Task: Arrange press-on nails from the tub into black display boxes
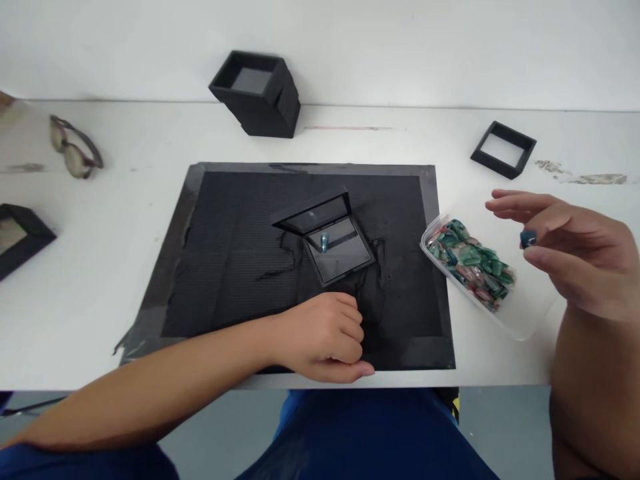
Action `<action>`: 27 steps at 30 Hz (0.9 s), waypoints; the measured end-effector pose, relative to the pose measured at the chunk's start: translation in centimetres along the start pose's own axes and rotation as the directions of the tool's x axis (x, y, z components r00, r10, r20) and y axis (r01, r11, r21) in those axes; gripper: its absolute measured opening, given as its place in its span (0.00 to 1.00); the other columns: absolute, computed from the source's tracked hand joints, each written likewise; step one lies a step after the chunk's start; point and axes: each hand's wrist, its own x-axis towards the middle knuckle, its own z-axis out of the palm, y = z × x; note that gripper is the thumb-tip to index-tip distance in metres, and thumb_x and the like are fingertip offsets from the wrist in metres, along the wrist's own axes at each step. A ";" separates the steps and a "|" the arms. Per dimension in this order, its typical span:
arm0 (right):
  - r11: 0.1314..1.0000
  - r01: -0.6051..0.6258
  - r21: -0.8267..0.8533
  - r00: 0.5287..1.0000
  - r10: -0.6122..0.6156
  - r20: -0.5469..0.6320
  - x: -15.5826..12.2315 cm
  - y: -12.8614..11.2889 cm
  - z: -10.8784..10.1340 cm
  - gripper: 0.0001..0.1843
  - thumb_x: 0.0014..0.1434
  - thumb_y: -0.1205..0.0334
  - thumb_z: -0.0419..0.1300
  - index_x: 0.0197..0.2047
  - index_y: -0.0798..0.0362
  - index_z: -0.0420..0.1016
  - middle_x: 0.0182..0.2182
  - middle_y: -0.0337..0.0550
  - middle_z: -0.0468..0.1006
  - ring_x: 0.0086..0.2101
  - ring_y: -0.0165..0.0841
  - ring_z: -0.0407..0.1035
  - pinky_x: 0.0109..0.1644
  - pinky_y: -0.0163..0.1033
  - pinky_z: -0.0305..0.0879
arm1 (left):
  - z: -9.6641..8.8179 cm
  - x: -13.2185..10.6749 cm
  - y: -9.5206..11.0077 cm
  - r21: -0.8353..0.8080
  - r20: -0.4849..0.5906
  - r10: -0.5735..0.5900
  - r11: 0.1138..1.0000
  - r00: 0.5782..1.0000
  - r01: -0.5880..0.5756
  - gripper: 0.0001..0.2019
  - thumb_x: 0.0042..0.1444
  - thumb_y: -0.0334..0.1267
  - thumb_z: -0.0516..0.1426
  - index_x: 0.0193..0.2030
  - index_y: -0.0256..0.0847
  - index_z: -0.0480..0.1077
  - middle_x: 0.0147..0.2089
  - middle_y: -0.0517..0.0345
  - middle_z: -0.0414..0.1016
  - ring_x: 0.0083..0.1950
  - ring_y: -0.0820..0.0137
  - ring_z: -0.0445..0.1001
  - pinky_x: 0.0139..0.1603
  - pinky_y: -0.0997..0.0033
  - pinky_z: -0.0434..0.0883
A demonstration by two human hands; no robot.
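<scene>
My right hand [585,247] is raised above the right side of a clear plastic box [525,313], pinching a small dark teal false nail [528,239] between thumb and index finger. Glossy false nails [470,257] in green, teal and pink fill part of that box. Resting on the black mat [230,267], my left hand [330,340] has its fingers curled in and nothing visible in them. Just beyond it lies a flat black case [367,257] with its lid tilted up. One blue-teal false nail [325,242] is inside this case.
A leaning stack of black frames [287,110] stands near the wall. One black frame [525,160] lies at the back right, another [35,230] at the left edge. Eyeglasses [75,147] rest at the back left of the white table [150,133].
</scene>
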 end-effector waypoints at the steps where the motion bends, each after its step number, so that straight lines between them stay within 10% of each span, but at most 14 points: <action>1: 1.000 -0.001 0.019 1.000 0.001 -0.007 0.0 0.1 0.0 0.07 0.57 0.69 0.64 0.35 0.46 0.75 0.53 0.43 0.81 0.61 0.49 0.70 0.65 0.62 0.66 | 0.0 0.0 0.0 0.005 0.005 -0.001 1.000 1.000 0.001 0.23 0.65 0.37 0.57 0.18 0.41 0.59 0.18 0.64 0.62 0.23 0.75 0.62 0.32 0.69 0.63; 27: 0.924 -0.110 0.367 0.975 0.172 -0.140 0.2 0.7 -0.7 0.10 0.55 0.64 0.63 0.23 0.49 0.77 0.23 0.43 0.77 0.29 0.38 0.73 0.39 0.47 0.69 | -0.1 0.1 0.0 -0.011 0.015 -0.006 1.000 1.000 0.006 0.23 0.67 0.38 0.56 0.18 0.40 0.59 0.18 0.64 0.64 0.23 0.76 0.62 0.32 0.68 0.63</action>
